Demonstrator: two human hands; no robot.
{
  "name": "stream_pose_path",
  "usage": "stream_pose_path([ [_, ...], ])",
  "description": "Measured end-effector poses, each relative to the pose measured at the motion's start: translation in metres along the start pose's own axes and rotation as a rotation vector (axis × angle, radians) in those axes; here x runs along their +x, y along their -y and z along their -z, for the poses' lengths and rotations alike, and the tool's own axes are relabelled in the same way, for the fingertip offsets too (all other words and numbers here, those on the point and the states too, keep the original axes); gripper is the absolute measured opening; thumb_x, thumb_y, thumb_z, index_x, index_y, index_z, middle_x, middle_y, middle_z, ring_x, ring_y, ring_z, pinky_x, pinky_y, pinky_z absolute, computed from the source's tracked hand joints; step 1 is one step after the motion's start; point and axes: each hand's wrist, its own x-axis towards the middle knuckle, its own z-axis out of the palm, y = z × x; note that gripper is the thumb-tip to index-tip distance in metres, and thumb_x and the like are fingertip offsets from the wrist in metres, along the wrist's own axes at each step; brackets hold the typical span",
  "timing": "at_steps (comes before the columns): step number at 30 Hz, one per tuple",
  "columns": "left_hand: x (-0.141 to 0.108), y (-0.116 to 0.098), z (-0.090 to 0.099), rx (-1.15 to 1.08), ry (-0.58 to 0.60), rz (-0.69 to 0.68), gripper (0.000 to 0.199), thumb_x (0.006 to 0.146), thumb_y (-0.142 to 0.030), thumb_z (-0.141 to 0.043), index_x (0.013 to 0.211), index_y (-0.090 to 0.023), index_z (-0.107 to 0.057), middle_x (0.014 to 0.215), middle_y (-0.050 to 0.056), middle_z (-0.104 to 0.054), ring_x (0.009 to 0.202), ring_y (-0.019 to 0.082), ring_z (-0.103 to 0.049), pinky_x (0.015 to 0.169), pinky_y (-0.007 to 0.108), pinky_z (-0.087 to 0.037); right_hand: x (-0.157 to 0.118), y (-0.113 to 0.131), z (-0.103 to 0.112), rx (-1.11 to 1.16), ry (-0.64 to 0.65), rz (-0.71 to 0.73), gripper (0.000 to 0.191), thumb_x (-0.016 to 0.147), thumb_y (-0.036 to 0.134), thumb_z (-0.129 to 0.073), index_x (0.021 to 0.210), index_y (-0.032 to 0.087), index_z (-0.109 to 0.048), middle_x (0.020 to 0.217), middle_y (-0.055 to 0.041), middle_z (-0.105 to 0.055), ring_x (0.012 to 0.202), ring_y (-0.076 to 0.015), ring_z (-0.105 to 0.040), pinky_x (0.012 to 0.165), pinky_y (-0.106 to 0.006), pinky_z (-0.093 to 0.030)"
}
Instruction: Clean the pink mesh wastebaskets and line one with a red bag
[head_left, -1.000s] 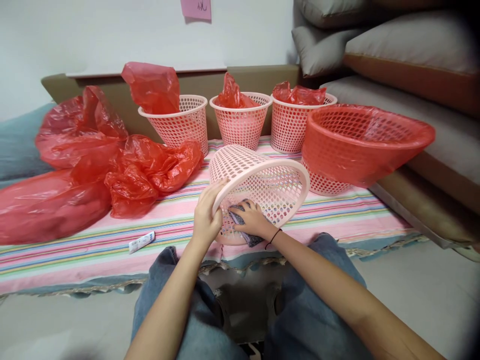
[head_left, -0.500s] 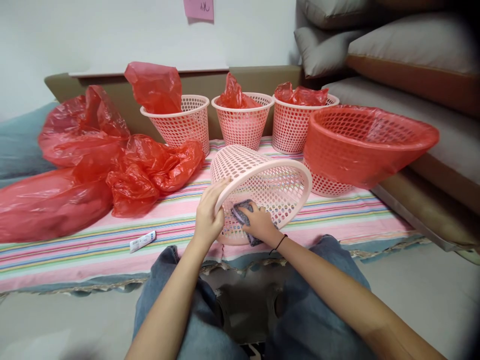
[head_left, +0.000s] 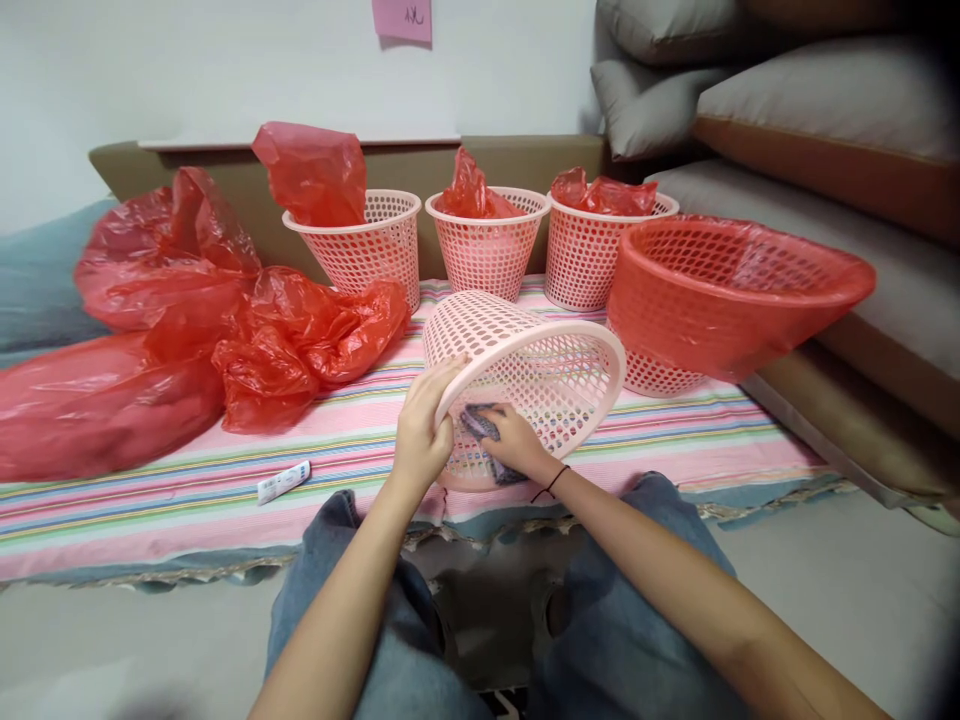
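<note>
A pale pink perforated basket (head_left: 480, 325) lies tipped on its side on the striped cloth, its mouth facing me. My left hand (head_left: 424, 430) grips the left part of its rim. Inside the mouth, my right hand (head_left: 514, 440) holds a dark grey cloth (head_left: 484, 425) against the lower inner wall; a black band circles that wrist. Behind stand three pink baskets (head_left: 375, 250), (head_left: 491, 245), (head_left: 581, 255) with red plastic bags bunched in them. To the right, another basket (head_left: 660, 375) has a red bag (head_left: 697, 320) stretched over its rim.
Crumpled red bags (head_left: 165, 300) spread over the left of the striped cloth (head_left: 360, 440). A small white packet (head_left: 283, 482) lies near the front edge. Stacked grey and brown cushions (head_left: 825, 100) rise at the right. A pink note (head_left: 403, 18) is on the wall.
My right hand and the cloth have shifted slightly inside the tipped basket, and the cloth looks more bunched. My left hand keeps its hold on the rim.
</note>
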Motion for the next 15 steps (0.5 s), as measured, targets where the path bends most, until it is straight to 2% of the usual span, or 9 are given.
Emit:
stream_pose_path([
  [3,0.001,0.000,0.000,-0.011,0.000,0.002,0.066,0.072,-0.003,-0.040,0.133,-0.021,-0.057,0.135,0.008,-0.065,0.129,0.024,-0.056,0.111,0.046,-0.044,-0.005,0.012,-0.010,0.236,-0.003,0.168,0.058,0.088,0.020,-0.051,0.146,0.021,-0.050,0.135,-0.0086,-0.059,0.124,-0.0215,-0.053,0.108,-0.034,-0.041],
  [5,0.000,0.000,0.001,-0.012,0.003,0.004,0.064,0.074,-0.003,-0.040,0.133,-0.021,-0.057,0.136,0.008,-0.064,0.130,0.023,-0.056,0.112,0.045,-0.043,-0.008,0.014,-0.010,0.372,-0.020,0.261,0.060,0.087,0.018,-0.049,0.147,0.019,-0.047,0.139,-0.0091,-0.056,0.128,-0.0216,-0.050,0.110,-0.035,-0.039],
  [6,-0.001,0.000,0.001,-0.005,0.003,0.009,0.065,0.074,-0.003,-0.040,0.133,-0.021,-0.057,0.137,0.007,-0.064,0.131,0.023,-0.055,0.112,0.046,-0.043,-0.009,0.013,-0.008,0.371,-0.019,0.280,0.061,0.086,0.018,-0.051,0.147,0.020,-0.048,0.140,-0.0094,-0.055,0.127,-0.0222,-0.051,0.110,-0.035,-0.040],
  [8,-0.004,0.001,0.002,0.021,0.003,0.013,0.066,0.073,-0.003,-0.040,0.135,-0.021,-0.056,0.137,0.007,-0.063,0.131,0.024,-0.055,0.112,0.047,-0.043,-0.009,0.007,0.000,0.175,0.001,0.219,0.059,0.085,0.018,-0.055,0.144,0.025,-0.052,0.137,-0.0082,-0.056,0.120,-0.0235,-0.054,0.105,-0.035,-0.043],
  [10,-0.006,0.001,0.001,0.042,0.004,0.012,0.069,0.071,-0.004,-0.041,0.136,-0.021,-0.054,0.138,0.007,-0.063,0.131,0.025,-0.055,0.112,0.047,-0.043,-0.006,-0.004,0.011,-0.066,0.000,0.077,0.051,0.086,0.016,-0.055,0.136,0.027,-0.060,0.135,-0.0104,-0.055,0.114,-0.0270,-0.056,0.100,-0.039,-0.044],
  [12,-0.007,0.000,0.000,0.041,0.012,0.001,0.071,0.070,-0.004,-0.041,0.137,-0.021,-0.053,0.138,0.008,-0.062,0.131,0.025,-0.055,0.112,0.047,-0.043,-0.001,-0.015,0.021,-0.202,-0.033,-0.058,0.045,0.088,0.011,-0.049,0.129,0.022,-0.065,0.136,-0.0167,-0.053,0.116,-0.0334,-0.052,0.098,-0.048,-0.042],
  [15,-0.006,-0.001,-0.005,0.012,0.016,-0.015,0.070,0.071,-0.005,-0.042,0.139,-0.021,-0.052,0.140,0.008,-0.061,0.132,0.026,-0.054,0.112,0.046,-0.042,0.004,-0.025,0.028,-0.235,-0.079,-0.148,0.044,0.088,0.007,-0.043,0.126,0.013,-0.064,0.138,-0.0252,-0.047,0.122,-0.0417,-0.045,0.097,-0.058,-0.037],
])
